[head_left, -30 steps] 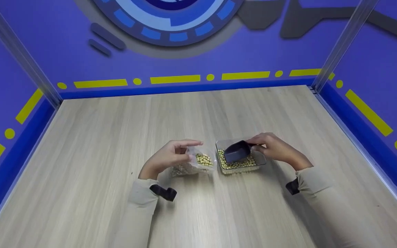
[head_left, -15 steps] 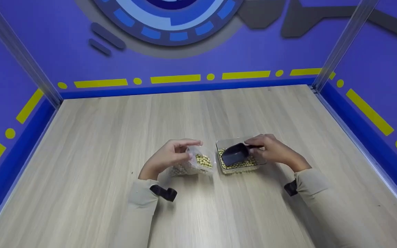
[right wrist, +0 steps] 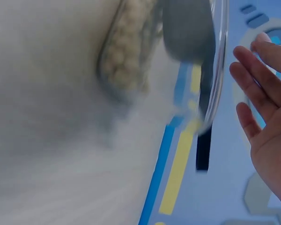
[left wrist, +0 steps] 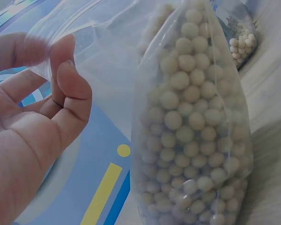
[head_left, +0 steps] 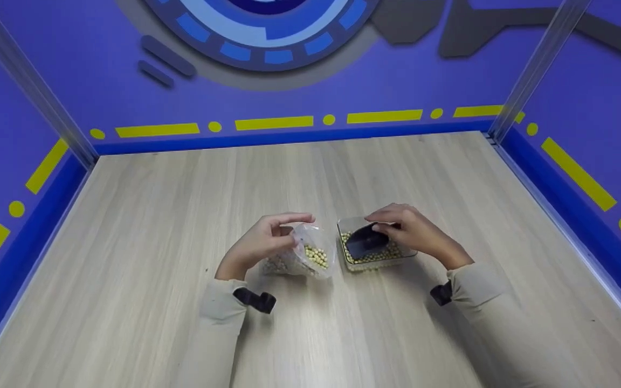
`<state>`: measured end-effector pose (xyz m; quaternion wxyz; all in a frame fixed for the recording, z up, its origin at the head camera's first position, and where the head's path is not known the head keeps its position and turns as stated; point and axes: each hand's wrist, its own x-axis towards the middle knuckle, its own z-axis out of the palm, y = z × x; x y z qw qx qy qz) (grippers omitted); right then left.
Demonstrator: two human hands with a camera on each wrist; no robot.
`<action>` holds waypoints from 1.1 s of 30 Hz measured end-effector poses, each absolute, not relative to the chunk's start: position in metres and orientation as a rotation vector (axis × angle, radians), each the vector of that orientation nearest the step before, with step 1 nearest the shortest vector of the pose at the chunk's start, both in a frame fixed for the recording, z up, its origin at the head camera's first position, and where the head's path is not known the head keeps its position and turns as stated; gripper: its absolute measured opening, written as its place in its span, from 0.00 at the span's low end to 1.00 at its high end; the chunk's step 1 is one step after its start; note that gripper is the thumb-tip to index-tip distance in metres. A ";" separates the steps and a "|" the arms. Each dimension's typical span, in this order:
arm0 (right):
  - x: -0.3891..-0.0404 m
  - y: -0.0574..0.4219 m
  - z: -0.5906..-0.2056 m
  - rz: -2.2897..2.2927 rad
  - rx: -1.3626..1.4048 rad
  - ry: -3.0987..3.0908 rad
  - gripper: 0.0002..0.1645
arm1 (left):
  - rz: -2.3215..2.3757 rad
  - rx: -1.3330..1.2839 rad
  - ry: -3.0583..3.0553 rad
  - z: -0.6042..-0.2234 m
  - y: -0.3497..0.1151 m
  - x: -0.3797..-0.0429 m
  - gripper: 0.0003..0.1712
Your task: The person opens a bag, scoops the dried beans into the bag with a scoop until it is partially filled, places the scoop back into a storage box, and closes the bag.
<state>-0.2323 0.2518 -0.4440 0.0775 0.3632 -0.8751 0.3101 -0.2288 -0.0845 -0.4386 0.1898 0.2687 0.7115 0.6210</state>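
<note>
My left hand [head_left: 259, 245] pinches the mouth of a clear plastic bag [left wrist: 196, 117] between thumb and fingers. The bag stands upright and holds many round, pale yellow beans. Just right of it sits a clear rectangular box [head_left: 375, 265], partly filled with the same beans. A black scoop [head_left: 363, 243] lies on the beans in the box, its handle reaching past the rim in the right wrist view. Over the scoop hovers my right hand [head_left: 418, 233]. In the right wrist view its fingers [right wrist: 260, 86] are spread loosely, apart from the handle.
Bag and box stand on a wood-grain table [head_left: 181, 199]. Blue panels [head_left: 267, 102] with yellow marks enclose the back and both sides. Black wrist cameras are strapped at both sleeves [head_left: 224, 307].
My right hand has let go of the scoop's handle and moved left over the scoop, which now lies in the box. The bag's mouth has tipped slightly toward me.
</note>
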 end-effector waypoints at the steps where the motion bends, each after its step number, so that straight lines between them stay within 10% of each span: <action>1: -0.232 0.248 -0.444 0.923 1.121 -2.597 0.15 | 1.749 0.752 2.001 -0.438 -0.084 -0.229 0.30; 33: -0.184 0.158 -0.448 0.981 1.322 -2.624 0.14 | 1.692 0.657 2.096 -0.436 -0.090 -0.228 0.22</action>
